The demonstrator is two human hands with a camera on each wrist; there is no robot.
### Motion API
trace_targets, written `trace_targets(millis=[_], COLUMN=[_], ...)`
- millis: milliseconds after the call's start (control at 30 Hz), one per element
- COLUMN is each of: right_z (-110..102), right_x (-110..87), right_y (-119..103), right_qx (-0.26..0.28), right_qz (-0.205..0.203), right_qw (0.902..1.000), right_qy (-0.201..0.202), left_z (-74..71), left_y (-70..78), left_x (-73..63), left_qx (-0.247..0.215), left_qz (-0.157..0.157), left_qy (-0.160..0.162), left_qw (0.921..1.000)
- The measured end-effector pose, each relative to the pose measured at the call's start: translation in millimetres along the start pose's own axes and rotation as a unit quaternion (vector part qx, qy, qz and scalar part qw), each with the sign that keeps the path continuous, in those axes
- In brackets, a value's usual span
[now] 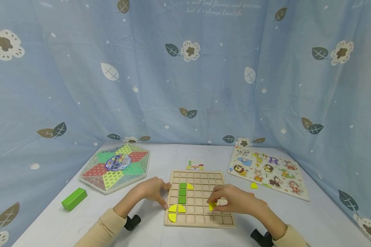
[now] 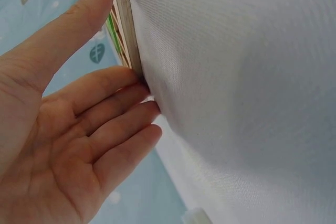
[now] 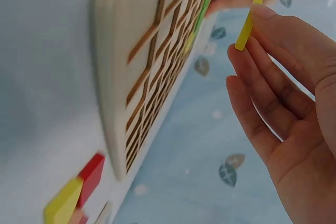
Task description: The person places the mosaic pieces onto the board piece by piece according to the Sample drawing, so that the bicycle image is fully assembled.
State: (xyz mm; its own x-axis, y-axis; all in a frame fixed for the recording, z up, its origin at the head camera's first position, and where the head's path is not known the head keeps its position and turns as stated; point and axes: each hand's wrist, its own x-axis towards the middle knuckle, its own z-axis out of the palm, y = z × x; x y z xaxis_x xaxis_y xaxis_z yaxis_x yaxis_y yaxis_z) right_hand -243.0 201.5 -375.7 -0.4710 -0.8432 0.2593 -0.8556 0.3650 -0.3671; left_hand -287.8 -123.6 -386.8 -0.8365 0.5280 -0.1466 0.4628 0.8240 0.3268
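While the left hand (image 1: 153,190) rests, fingers relaxed, against the left edge of the grid board (image 1: 200,226), apparently to steady it, the right hand (image 1: 233,199) pinches a yellow tile (image 1: 212,206) above the board's right half, seemingly for control.

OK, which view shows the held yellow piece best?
Right wrist: the yellow piece shows large, edge-on, in the right hand. Head shows it smaller, partly covered by that hand; left wrist doesn't show it.

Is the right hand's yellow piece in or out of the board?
Out: the right hand pinches the yellow piece clear of the board.
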Motion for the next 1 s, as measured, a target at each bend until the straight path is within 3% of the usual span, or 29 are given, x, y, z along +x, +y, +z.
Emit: trace_targets(millis=[100, 533, 1000], right_z=[4.7, 25.1, 45.0], right_x=[10.9, 62.0, 82.8], right_y=[-1.6, -18.8, -26.9], right_qx=[-0.003, -0.013, -0.02], right_qz=[-0.018, -0.018, 0.009], right_qw=[0.9998, 0.9979, 0.9963], right_qy=[-0.002, -0.061, -0.083], left_z=[0.1, 1.1, -0.3], left_y=[-0.7, -1.9, -0.1], left_x=[0.2, 1.8, 1.6], left_qx=[-0.001, 0.002, 0.007], left_qz=[-0.003, 0.0, -0.001], left_qy=[-0.002, -0.003, -0.006], left_qw=[1.0, 1.0, 1.0])
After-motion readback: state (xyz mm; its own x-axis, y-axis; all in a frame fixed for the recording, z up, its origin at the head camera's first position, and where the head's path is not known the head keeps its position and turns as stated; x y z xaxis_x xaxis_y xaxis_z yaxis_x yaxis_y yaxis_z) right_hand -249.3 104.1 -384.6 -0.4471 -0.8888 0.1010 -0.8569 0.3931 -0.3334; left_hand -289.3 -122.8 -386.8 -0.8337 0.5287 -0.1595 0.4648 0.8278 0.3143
